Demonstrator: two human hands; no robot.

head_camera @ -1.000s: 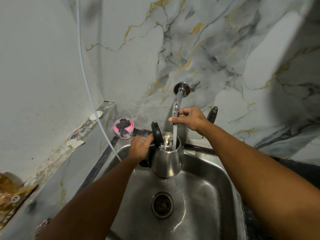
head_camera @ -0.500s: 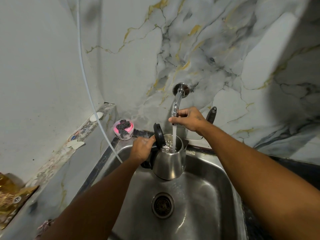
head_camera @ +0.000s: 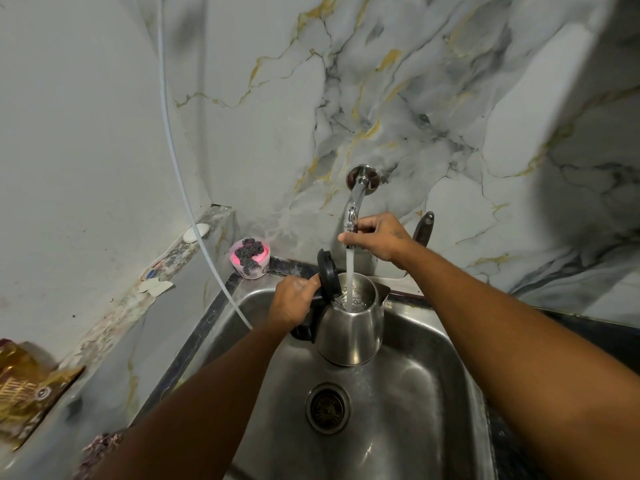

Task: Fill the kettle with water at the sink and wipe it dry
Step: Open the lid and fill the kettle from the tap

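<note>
A steel kettle (head_camera: 349,336) with a black handle hangs over the steel sink (head_camera: 446,368), its black lid (head_camera: 327,274) flipped up. My left hand (head_camera: 293,299) grips the kettle's handle. Water runs in a white stream from the wall tap (head_camera: 354,206) straight into the kettle's open top, where the surface churns. My right hand (head_camera: 375,237) is closed on the tap's knob at the spout end.
A pink tub with a dark scourer (head_camera: 250,258) stands at the sink's back left corner. A white hose (head_camera: 183,188) runs down the left wall into the sink. A knife handle (head_camera: 424,228) leans behind my right wrist. The drain (head_camera: 327,407) lies below the kettle. A gold packet (head_camera: 27,393) sits at far left.
The water keeps running into the kettle. Both hands hold nearly the same places; the view has shifted slightly.
</note>
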